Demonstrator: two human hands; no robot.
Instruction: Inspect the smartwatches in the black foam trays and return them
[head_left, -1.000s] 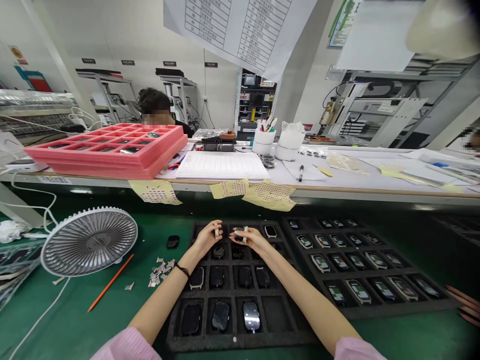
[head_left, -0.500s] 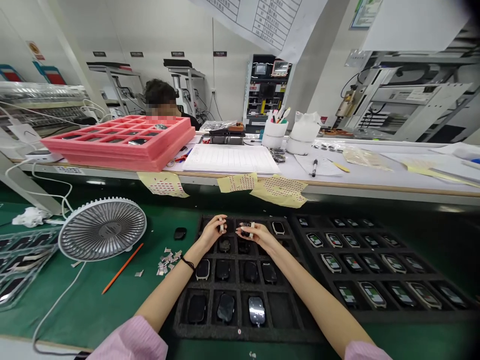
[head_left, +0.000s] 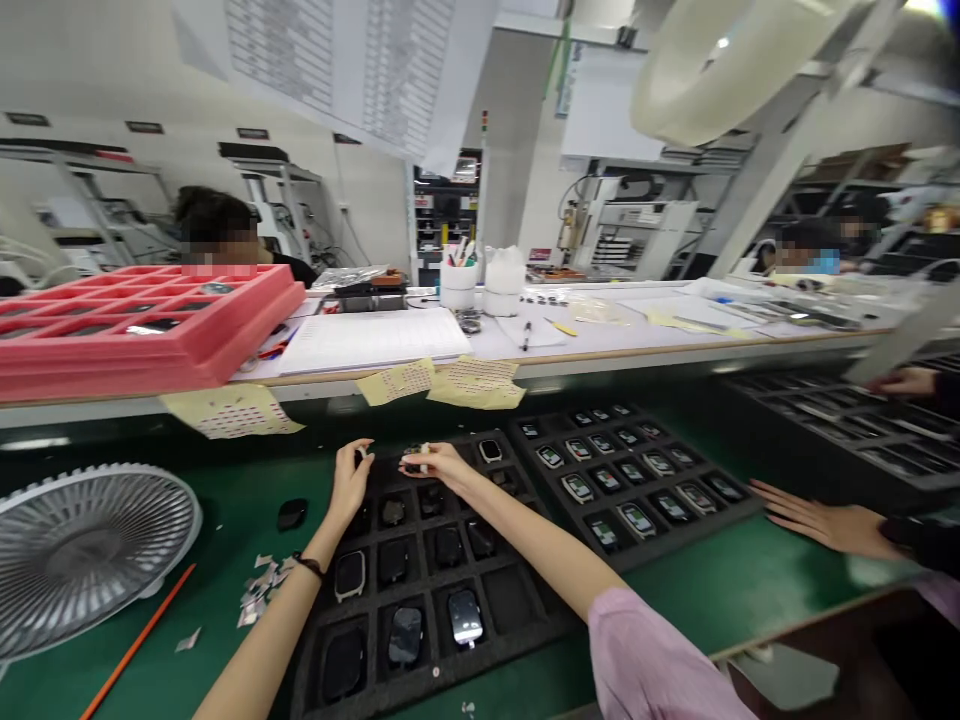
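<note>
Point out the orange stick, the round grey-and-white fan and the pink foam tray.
Orange thin stick (head_left: pixel 139 640): head view, middle of its shaft.
Round grey-and-white fan (head_left: pixel 90 552): head view, grille centre.
Pink foam tray (head_left: pixel 225 345): head view, side wall.

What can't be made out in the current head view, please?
All in the head view:
- Small item in the right hand: partly hidden by fingers.
- Left hand: whether it holds anything; too small, fingers curled.
- Hanging paper: writing blurred, top edge cuts it off.
- Fan: cut off by left edge.
- Watch screens: too small to read.
</note>
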